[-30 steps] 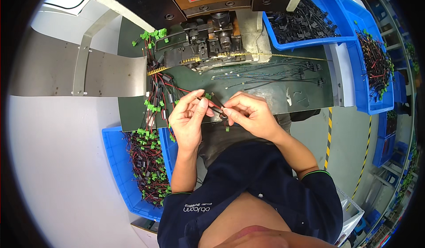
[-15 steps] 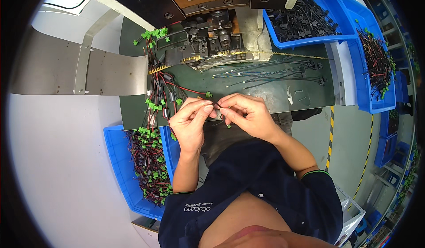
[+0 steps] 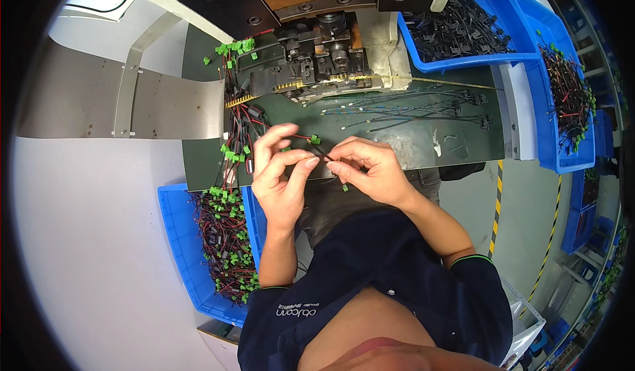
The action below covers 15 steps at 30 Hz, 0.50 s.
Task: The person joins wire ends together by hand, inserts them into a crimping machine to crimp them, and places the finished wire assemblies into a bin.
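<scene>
Between my two hands runs a thin dark wire [image 3: 322,154], in front of the machine at the bench's near edge. My left hand [image 3: 283,176] pinches it between thumb and index finger, its other fingers raised and spread. Thumb and fingertips of my right hand [image 3: 368,167] close on the same wire, almost touching the left. A green connector [image 3: 315,139] on a red lead shows just beyond the fingertips. Another small green connector [image 3: 344,187] hangs below my right fingers. The wire's ends are partly hidden by my fingers.
A crimping machine [image 3: 331,56] with a yellowish terminal strip [image 3: 456,82] stands ahead. Black cables [image 3: 403,111] lie on the green bench [image 3: 390,144]. Wires with green connectors hang over the left edge above a full blue bin [image 3: 177,222]. More blue bins [image 3: 466,61] stand at right.
My left hand's outer fingers have lifted and spread, while its thumb and index finger stay pinched on the wire. My right hand has barely moved.
</scene>
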{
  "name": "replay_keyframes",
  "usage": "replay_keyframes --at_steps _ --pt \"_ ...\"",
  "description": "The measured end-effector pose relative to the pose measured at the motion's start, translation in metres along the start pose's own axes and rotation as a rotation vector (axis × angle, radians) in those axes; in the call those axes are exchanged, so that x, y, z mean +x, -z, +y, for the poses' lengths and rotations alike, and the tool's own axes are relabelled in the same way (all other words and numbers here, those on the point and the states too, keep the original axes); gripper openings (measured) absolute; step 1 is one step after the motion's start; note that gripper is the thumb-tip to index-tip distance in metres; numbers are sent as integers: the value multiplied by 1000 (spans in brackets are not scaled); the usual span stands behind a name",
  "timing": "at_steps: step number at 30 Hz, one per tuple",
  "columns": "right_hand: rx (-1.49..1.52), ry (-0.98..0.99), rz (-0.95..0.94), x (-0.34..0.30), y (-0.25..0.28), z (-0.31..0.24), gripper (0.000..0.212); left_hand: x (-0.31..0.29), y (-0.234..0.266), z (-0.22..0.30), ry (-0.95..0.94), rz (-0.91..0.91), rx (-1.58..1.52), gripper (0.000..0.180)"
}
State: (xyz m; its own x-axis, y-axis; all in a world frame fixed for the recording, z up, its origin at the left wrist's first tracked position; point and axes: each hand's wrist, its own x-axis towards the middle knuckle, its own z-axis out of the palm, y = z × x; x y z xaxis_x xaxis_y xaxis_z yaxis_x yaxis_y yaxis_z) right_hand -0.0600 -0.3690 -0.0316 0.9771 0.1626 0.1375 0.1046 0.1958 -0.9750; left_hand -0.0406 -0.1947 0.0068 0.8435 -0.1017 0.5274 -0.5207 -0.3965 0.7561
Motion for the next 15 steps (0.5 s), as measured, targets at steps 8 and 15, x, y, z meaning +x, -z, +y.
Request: replay_keyframes --at_steps 8,15 --pt "75 -49 -15 3 7 -3 12 -11 -1 -6 384 -102 -605 15" --pt "132 -110 -45 2 9 -5 10 -11 2 -12 515 -91 -622 13"
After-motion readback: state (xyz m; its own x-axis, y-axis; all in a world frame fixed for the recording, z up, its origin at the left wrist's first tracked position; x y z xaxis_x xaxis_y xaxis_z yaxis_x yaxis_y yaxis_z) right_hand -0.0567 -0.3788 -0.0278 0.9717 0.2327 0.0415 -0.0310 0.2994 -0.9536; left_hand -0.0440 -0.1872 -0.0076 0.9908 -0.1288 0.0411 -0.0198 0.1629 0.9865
